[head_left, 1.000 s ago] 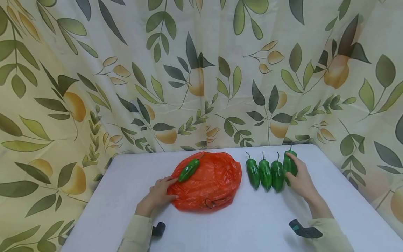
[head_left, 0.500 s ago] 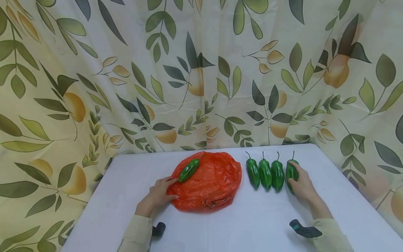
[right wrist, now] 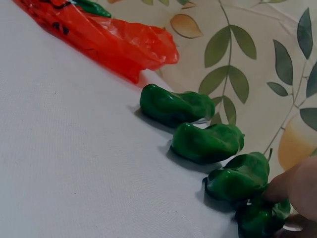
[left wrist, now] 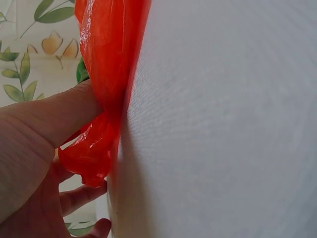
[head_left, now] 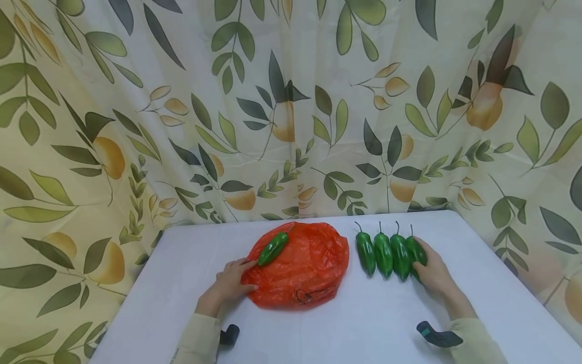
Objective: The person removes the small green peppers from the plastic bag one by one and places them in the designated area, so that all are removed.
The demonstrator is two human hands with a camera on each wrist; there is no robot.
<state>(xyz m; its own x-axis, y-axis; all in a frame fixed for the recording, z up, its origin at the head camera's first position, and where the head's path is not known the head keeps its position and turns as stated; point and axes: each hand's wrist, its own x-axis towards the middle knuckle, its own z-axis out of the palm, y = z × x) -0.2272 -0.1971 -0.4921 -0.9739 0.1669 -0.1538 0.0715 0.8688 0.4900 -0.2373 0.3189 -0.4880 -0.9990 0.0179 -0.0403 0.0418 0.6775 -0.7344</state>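
At the right of the white table, my right hand point(head_left: 434, 268) grips a glossy green chili pepper point(head_left: 415, 250), thumb on its near left side. This pepper lies against the right end of a row of similar chili peppers point(head_left: 383, 253), stems pointing away from me. In the right wrist view, the fingers partly cover the held chili pepper point(right wrist: 257, 218). To the left, my left hand point(head_left: 234, 279) rests at the left edge of a crumpled red plastic bag point(head_left: 304, 263), thumb and fingers spread apart on it. A single chili pepper point(head_left: 273, 248) lies on the bag beside the fingertips.
The white table point(head_left: 354, 323) reaches back to a curtain point(head_left: 300, 126) printed with leaves and fruit. Dark wrist-worn devices point(head_left: 438, 334) show at both sleeves.
My right hand has brought its chili pepper lower and leftward, up against the row; the neighbouring pepper now leans slightly. My left hand and the bag stay put.
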